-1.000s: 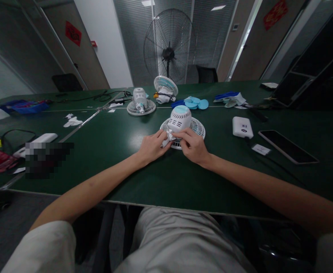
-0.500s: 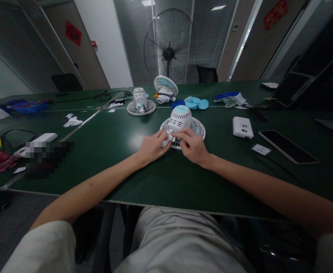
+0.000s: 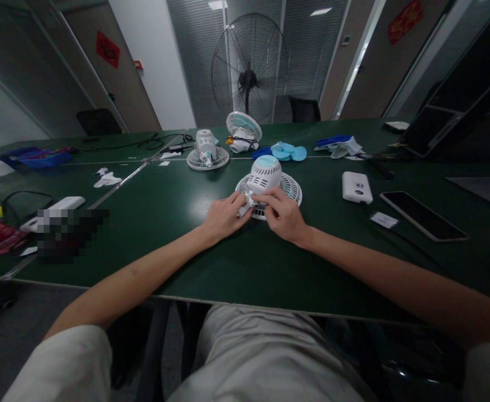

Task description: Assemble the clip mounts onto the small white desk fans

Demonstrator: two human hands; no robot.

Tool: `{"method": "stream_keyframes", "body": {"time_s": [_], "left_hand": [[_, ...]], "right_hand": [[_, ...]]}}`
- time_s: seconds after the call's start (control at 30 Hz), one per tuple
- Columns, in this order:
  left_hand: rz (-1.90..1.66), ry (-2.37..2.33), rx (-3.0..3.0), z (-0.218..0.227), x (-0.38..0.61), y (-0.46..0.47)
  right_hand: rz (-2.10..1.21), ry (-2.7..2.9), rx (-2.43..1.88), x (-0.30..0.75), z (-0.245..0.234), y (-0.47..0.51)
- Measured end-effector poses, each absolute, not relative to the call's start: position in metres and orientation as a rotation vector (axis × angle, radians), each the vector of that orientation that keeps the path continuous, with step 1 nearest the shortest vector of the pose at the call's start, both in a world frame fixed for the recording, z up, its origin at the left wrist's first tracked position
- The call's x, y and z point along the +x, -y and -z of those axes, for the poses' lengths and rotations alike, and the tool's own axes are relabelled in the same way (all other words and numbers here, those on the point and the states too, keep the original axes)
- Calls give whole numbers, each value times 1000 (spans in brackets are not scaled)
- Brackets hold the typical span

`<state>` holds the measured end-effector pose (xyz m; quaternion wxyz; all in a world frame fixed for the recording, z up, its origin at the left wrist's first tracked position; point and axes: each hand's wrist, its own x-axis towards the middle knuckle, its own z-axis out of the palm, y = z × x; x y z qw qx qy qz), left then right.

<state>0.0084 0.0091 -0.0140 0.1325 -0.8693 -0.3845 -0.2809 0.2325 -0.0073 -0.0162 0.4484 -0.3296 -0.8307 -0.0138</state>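
A small white fan [image 3: 265, 177] rests grille-down on the green table, its vented motor housing with a pale blue cap facing up. My left hand [image 3: 227, 216] is closed around a white part low on the near side of the housing. From the right, my right hand [image 3: 284, 215] pinches at the same white part, its index finger stretched across. Fingers cover most of that part, so its exact shape is unclear. The fan's round grille [image 3: 294, 190] shows to the right of the housing.
Behind stand two more small fans, one grille-down [image 3: 206, 151] and one tilted [image 3: 244, 132], beside light blue fan blades [image 3: 289, 151]. To the right lie a white box-shaped device [image 3: 356, 187] and a phone [image 3: 423, 216]. A blue tray [image 3: 44, 157] sits far left.
Both hands and the fan stay in nearly the same place. Only a very slight shift of the fingers and of the camera view shows.
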Motion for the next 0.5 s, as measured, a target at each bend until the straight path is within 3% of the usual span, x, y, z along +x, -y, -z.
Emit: {"method": "stream_keyframes", "body": {"time_s": [0.5], "left_hand": [[780, 1141, -2508, 14, 9, -8]], "right_hand": [[43, 2044, -799, 231, 18, 7]]}}
